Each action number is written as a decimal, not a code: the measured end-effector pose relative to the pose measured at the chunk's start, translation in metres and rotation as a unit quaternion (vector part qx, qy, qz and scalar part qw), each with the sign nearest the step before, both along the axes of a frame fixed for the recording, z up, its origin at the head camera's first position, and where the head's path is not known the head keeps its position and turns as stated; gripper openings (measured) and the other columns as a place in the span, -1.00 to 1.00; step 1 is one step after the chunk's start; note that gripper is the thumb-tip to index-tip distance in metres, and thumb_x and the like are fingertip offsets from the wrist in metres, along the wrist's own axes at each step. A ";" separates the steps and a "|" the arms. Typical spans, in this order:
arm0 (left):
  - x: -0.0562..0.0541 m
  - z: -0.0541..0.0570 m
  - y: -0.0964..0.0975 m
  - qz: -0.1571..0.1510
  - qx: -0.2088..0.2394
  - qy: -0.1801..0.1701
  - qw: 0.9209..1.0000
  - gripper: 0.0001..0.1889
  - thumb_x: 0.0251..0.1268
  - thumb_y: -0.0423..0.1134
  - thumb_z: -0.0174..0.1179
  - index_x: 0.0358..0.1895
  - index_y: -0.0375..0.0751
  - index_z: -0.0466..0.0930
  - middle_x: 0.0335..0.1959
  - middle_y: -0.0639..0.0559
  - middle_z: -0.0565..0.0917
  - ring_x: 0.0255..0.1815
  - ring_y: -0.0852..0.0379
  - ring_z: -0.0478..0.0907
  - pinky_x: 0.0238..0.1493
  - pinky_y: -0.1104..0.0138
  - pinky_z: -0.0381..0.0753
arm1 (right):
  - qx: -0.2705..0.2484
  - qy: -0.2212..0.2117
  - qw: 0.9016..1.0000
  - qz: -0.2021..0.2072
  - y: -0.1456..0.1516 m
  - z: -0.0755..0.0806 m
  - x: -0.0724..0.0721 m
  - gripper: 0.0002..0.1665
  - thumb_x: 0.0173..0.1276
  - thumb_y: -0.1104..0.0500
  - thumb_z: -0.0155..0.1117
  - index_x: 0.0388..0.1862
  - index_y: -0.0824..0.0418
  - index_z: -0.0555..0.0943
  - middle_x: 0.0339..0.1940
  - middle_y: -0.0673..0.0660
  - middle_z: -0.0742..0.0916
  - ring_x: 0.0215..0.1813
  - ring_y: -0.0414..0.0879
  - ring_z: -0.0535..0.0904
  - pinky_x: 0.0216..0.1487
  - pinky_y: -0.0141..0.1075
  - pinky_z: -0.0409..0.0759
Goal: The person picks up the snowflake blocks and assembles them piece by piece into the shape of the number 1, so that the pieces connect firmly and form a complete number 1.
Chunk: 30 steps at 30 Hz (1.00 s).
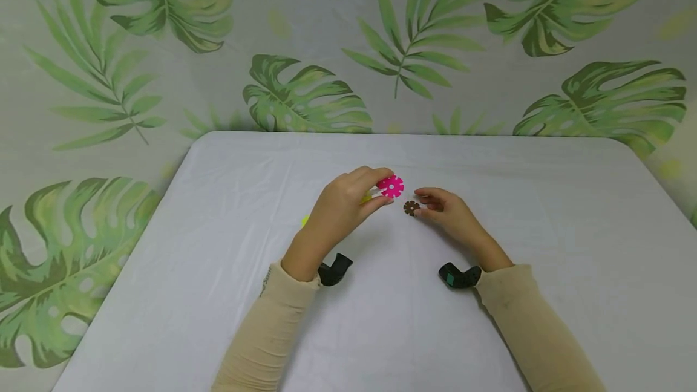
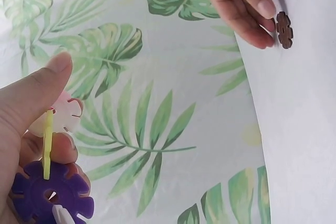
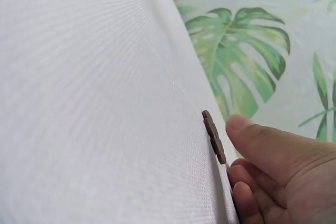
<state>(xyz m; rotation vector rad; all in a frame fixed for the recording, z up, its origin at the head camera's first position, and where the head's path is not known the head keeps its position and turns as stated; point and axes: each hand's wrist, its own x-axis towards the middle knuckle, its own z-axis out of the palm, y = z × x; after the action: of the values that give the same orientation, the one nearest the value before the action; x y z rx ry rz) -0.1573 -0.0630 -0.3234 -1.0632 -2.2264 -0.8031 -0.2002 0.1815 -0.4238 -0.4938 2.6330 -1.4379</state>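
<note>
My left hand (image 1: 348,198) grips a joined cluster of notched plastic snowflake discs. A bright pink disc (image 1: 393,187) shows at its fingertips in the head view. In the left wrist view a purple disc (image 2: 31,190), a yellow disc (image 2: 47,148) seen edge-on and a whitish disc (image 2: 71,121) are slotted together, partly covered by the fingers. A brown snowflake disc (image 1: 411,208) lies on the white table by the fingertips of my right hand (image 1: 449,216). The right thumb and fingers are loosely bent, with a small gap to that disc in the right wrist view.
A yellow piece (image 1: 305,221) peeks out from behind the left wrist on the white tabletop (image 1: 588,210). Black wrist devices (image 1: 335,269) hang inward from both sleeves. The table's far edge meets a leaf-patterned backdrop (image 1: 305,95).
</note>
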 end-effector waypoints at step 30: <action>0.001 0.001 -0.001 -0.009 0.010 -0.016 1.000 -0.64 0.00 -0.26 0.34 -0.10 -0.27 0.55 -0.25 0.02 0.61 -0.35 0.20 0.51 -0.30 0.50 0.44 | -0.176 0.019 0.984 0.020 -0.006 0.053 0.020 -0.77 0.23 0.30 0.21 -0.14 0.38 0.52 -0.19 0.25 0.64 -0.19 -0.04 0.61 -0.11 -0.29 0.53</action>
<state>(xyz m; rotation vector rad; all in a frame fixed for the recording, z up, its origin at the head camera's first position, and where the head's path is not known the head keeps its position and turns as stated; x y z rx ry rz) -0.1567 -0.0644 -0.3223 -1.0709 -2.2332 -0.8529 -0.1805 0.1750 -0.3711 -0.6064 2.3832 -1.9077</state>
